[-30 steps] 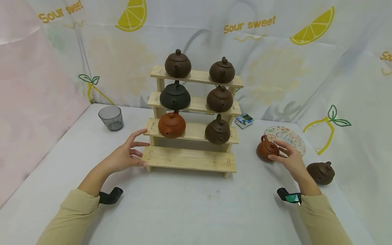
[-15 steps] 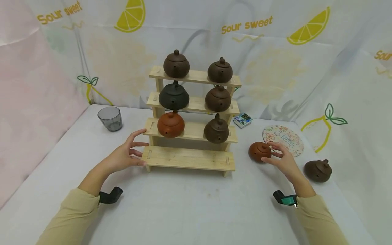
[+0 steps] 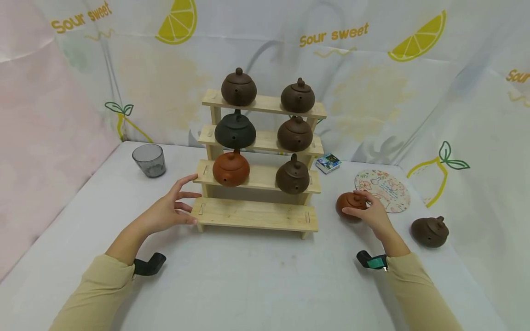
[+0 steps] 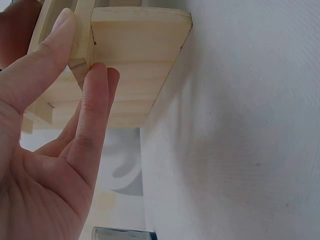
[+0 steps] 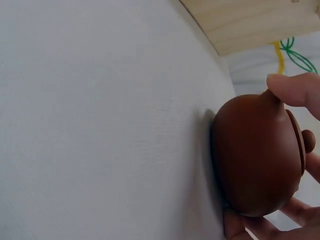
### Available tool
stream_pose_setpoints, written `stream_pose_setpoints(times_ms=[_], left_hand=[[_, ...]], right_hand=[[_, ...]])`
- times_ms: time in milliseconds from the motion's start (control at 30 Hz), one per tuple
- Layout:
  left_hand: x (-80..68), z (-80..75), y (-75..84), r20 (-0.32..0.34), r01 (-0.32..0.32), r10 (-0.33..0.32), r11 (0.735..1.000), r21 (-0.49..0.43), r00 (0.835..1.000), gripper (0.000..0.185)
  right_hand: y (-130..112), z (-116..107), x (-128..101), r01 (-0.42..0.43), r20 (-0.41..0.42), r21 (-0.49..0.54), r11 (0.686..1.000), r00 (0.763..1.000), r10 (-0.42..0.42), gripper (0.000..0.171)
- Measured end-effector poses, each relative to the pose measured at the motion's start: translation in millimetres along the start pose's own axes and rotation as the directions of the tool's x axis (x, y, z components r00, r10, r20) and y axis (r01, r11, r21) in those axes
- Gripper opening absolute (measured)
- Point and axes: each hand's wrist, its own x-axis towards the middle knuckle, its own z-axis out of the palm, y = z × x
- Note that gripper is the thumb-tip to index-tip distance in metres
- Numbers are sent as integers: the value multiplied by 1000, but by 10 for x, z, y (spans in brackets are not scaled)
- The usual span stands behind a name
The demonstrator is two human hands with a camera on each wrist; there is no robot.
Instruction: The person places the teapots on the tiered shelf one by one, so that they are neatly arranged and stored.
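Observation:
My left hand [image 3: 171,211] rests at the left end of the wooden display rack [image 3: 256,214], thumb up and fingers extended. In the left wrist view, the thumb and fingertips touch the rack's end boards [image 4: 140,40]. My right hand [image 3: 372,214] grips a small reddish-brown clay teapot [image 3: 348,202] on the table, right of the rack. In the right wrist view, the thumb presses the spout of this teapot [image 5: 255,155], with fingers at its far side and near its base. Fingers partly hide the lid and handle in the head view. Its underside sits at the cloth.
Six-teapot rows fill upper tiers, including an orange teapot [image 3: 231,169] and dark green teapot [image 3: 234,130]. A brown teapot [image 3: 430,231] stands at far right, near a round patterned mat [image 3: 389,191]. A small box [image 3: 328,163] and grey glass [image 3: 150,160] flank the rack.
The reddish-brown teapot has shifted left and turned, its handle swinging toward the back right. My right hand has followed leftward and closed round it. My left hand has stayed in place.

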Motion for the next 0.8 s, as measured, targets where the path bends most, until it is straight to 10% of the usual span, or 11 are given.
stream_pose_setpoints(times_ms=[800], left_hand=[[5, 2, -17, -3, -8, 8, 1000, 1, 1000, 111]], right_hand=[[-400, 56, -433, 223, 132, -43, 974, 968, -215, 65]])
